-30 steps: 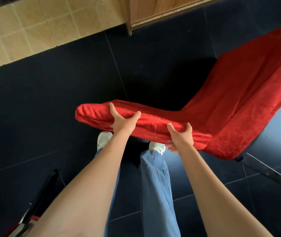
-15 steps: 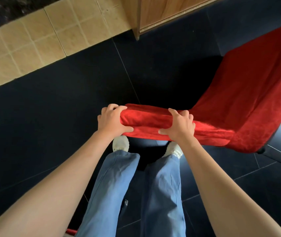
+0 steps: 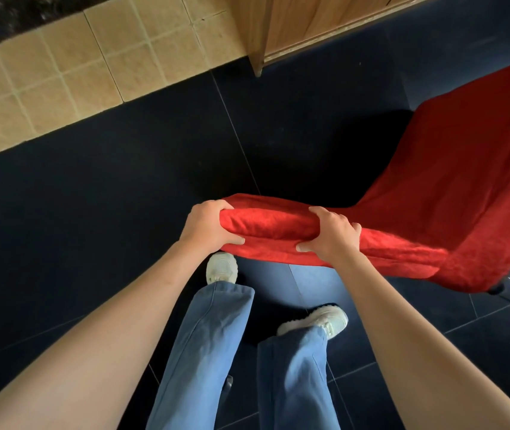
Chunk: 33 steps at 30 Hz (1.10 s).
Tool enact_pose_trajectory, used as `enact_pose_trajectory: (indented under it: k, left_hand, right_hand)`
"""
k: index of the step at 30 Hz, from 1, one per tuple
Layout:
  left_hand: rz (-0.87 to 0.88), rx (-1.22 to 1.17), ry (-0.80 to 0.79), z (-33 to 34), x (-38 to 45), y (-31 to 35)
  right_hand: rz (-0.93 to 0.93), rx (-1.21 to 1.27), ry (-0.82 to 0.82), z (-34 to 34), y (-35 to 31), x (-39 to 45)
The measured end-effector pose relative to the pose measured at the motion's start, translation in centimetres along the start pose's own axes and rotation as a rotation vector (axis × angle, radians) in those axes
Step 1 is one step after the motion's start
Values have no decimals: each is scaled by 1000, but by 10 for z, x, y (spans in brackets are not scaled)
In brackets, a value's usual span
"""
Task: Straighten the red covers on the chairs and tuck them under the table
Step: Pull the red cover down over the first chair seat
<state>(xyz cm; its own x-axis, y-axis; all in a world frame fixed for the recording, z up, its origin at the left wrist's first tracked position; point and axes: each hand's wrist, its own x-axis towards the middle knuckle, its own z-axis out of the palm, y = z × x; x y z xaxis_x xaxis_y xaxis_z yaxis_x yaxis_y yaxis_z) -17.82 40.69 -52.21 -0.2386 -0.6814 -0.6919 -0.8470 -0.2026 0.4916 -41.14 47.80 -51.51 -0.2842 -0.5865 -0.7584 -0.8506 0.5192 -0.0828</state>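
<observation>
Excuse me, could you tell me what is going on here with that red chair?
A person stands behind a chair with a red cover and grips the top of its backrest, the left hand at the end and the right hand further along. The chair stands on the dark floor near a wooden table, not yet tucked under it.

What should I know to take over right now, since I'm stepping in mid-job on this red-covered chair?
Left hand grips the left end of the chair back's top edge; right hand grips the same edge further right.
The red cover sits on the chair, which stands on the dark floor, near a wooden unit.
Done: both hands have hold.
Left: smooth the cover, tuck the chair under the table; no table clearly in view.
</observation>
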Motion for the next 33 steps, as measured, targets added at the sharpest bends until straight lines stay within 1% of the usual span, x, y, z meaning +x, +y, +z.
enact_pose_trajectory:
  k: [7, 12, 20, 22, 27, 30, 33]
  left_hand:
    - [36, -56, 17, -1, -3, -6]
    - [65, -45, 13, -1, -3, -8]
    - [77, -34, 0, -8, -8, 1]
    - [89, -44, 19, -10, -15, 7]
    - [115, -188, 172, -18, -41, 21]
    - [126, -222, 151, -26, -65, 25]
    - [175, -236, 167, -31, -85, 43]
  right_hand:
    - [-14, 42, 50, 2, 4, -1]
    - [5, 126, 60, -2, 5, 3]
    - [16, 178, 70, -10, 6, -4]
    - [13, 193, 78, -16, 10, -8]
    - [-13, 233, 104, -42, 24, -23]
    - [-26, 235, 112, -61, 35, -37]
    - [-41, 246, 118, -80, 49, -57]
